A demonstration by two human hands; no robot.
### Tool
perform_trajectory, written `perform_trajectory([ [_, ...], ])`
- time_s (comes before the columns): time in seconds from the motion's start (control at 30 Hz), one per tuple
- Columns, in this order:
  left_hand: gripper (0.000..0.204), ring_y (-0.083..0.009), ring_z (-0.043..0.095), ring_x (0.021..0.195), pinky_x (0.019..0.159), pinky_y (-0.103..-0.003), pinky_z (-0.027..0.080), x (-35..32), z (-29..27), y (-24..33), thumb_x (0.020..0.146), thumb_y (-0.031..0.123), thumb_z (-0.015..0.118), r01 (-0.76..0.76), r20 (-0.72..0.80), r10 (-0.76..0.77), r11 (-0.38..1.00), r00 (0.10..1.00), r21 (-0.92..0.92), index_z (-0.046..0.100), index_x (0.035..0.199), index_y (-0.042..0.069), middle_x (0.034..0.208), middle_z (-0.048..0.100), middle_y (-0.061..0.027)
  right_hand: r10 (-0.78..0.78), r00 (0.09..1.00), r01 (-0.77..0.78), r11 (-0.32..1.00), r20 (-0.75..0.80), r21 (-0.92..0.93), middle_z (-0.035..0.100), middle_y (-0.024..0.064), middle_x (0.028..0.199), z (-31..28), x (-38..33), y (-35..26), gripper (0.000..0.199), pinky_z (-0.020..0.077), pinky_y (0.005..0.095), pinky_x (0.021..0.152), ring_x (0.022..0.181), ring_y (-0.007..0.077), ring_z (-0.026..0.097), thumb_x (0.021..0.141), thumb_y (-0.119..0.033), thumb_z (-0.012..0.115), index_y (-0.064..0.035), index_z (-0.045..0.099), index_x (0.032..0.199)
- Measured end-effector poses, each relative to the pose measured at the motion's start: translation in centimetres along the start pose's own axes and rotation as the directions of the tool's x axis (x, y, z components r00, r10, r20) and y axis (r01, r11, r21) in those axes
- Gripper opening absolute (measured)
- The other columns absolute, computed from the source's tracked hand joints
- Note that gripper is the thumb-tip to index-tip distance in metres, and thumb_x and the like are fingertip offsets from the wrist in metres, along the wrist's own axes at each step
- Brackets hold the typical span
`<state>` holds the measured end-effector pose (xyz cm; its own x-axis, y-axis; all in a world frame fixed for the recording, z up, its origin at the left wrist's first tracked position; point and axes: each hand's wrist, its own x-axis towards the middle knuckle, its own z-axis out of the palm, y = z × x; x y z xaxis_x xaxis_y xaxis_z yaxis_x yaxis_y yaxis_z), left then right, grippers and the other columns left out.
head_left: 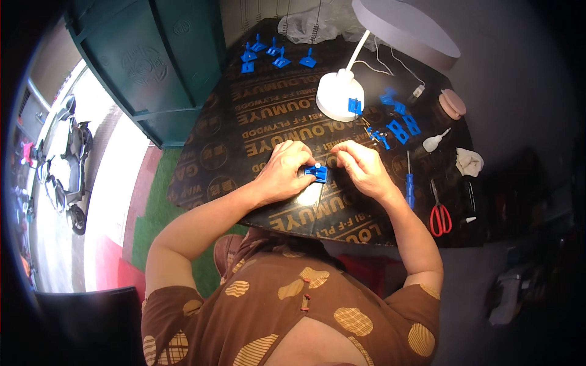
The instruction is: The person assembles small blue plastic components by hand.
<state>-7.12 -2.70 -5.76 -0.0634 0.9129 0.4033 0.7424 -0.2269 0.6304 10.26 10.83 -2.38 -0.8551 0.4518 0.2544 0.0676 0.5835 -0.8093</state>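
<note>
We wear a brown cloth garment (259,311) with short sleeves (163,311); on it are rounded yellowish shapes (354,321), some striped, some checked, and a small reddish fastening (305,302) near the neckline.

Forearms (221,210) angled inward, left hand (285,169) palm down, pinching, right hand (364,168) loosely curled

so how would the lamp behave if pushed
The lamp might tip if pushed high: its wide head overhangs the base on a thin stem. Pushed low, it may slide, as the round base looks flat. The blue part seemingly lying on that base could slip off.
</note>
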Motion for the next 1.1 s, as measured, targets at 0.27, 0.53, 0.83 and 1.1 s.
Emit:
perform_trajectory([
  [0.27,0.021,-0.0227,0.059,0.089,0.077,-0.034,0.048,0.4,-0.5,0.9,0.073,0.004,0.070,-0.010,-0.064,0.006,0.998,0.998,-0.060,0.062,0.092,0.000,0.095,0.061,-0.0093,-0.163,0.986,0.165,0.985,0.031,-0.050,0.059,0.0044,0.077,0.4,-0.7,0.5,0.021,0.0454,0.0236,0.062,0.065,0.0091,0.053,0.088,-0.004,0.059,0.0016,0.059,0.108],
  [0.53,0.025,-0.0124,0.060,0.077,0.073,-0.027,0.050,2.9,-1.8,3.9,0.079,0.003,0.067,0.179,0.129,-0.151,0.953,0.980,-0.243,0.059,0.102,-0.003,0.088,0.064,-0.0094,-0.151,0.987,0.151,0.989,-0.053,-0.007,0.061,0.0066,0.073,-0.3,-1.1,-0.8,0.026,0.0463,0.0251,0.056,0.061,0.0102,0.057,0.083,-0.005,0.067,0.0003,0.059,0.107],
  [0.83,0.039,-0.0124,0.062,0.089,0.082,-0.025,0.051,5.0,-0.4,3.5,0.084,0.007,0.069,0.339,0.281,-0.189,0.527,0.941,-0.779,0.053,0.117,-0.006,0.103,0.064,-0.0101,0.056,0.965,0.077,0.872,-0.255,0.483,0.064,0.0038,0.074,-0.7,-1.2,-0.1,0.006,0.0475,0.0181,0.054,0.061,0.0056,0.059,0.091,-0.004,0.059,0.0004,0.059,0.093],
  [1.1,0.037,-0.0192,0.063,0.092,0.088,-0.032,0.050,4.1,0.4,2.7,0.088,0.007,0.062,0.331,0.271,-0.199,0.404,0.942,-0.853,0.051,0.120,-0.007,0.101,0.064,-0.0130,0.146,0.976,-0.031,0.823,-0.159,0.567,0.063,0.0043,0.074,-0.8,-1.2,-0.1,0.006,0.0459,0.0182,0.051,0.058,0.0047,0.056,0.092,-0.004,0.056,0.0016,0.057,0.094],
])
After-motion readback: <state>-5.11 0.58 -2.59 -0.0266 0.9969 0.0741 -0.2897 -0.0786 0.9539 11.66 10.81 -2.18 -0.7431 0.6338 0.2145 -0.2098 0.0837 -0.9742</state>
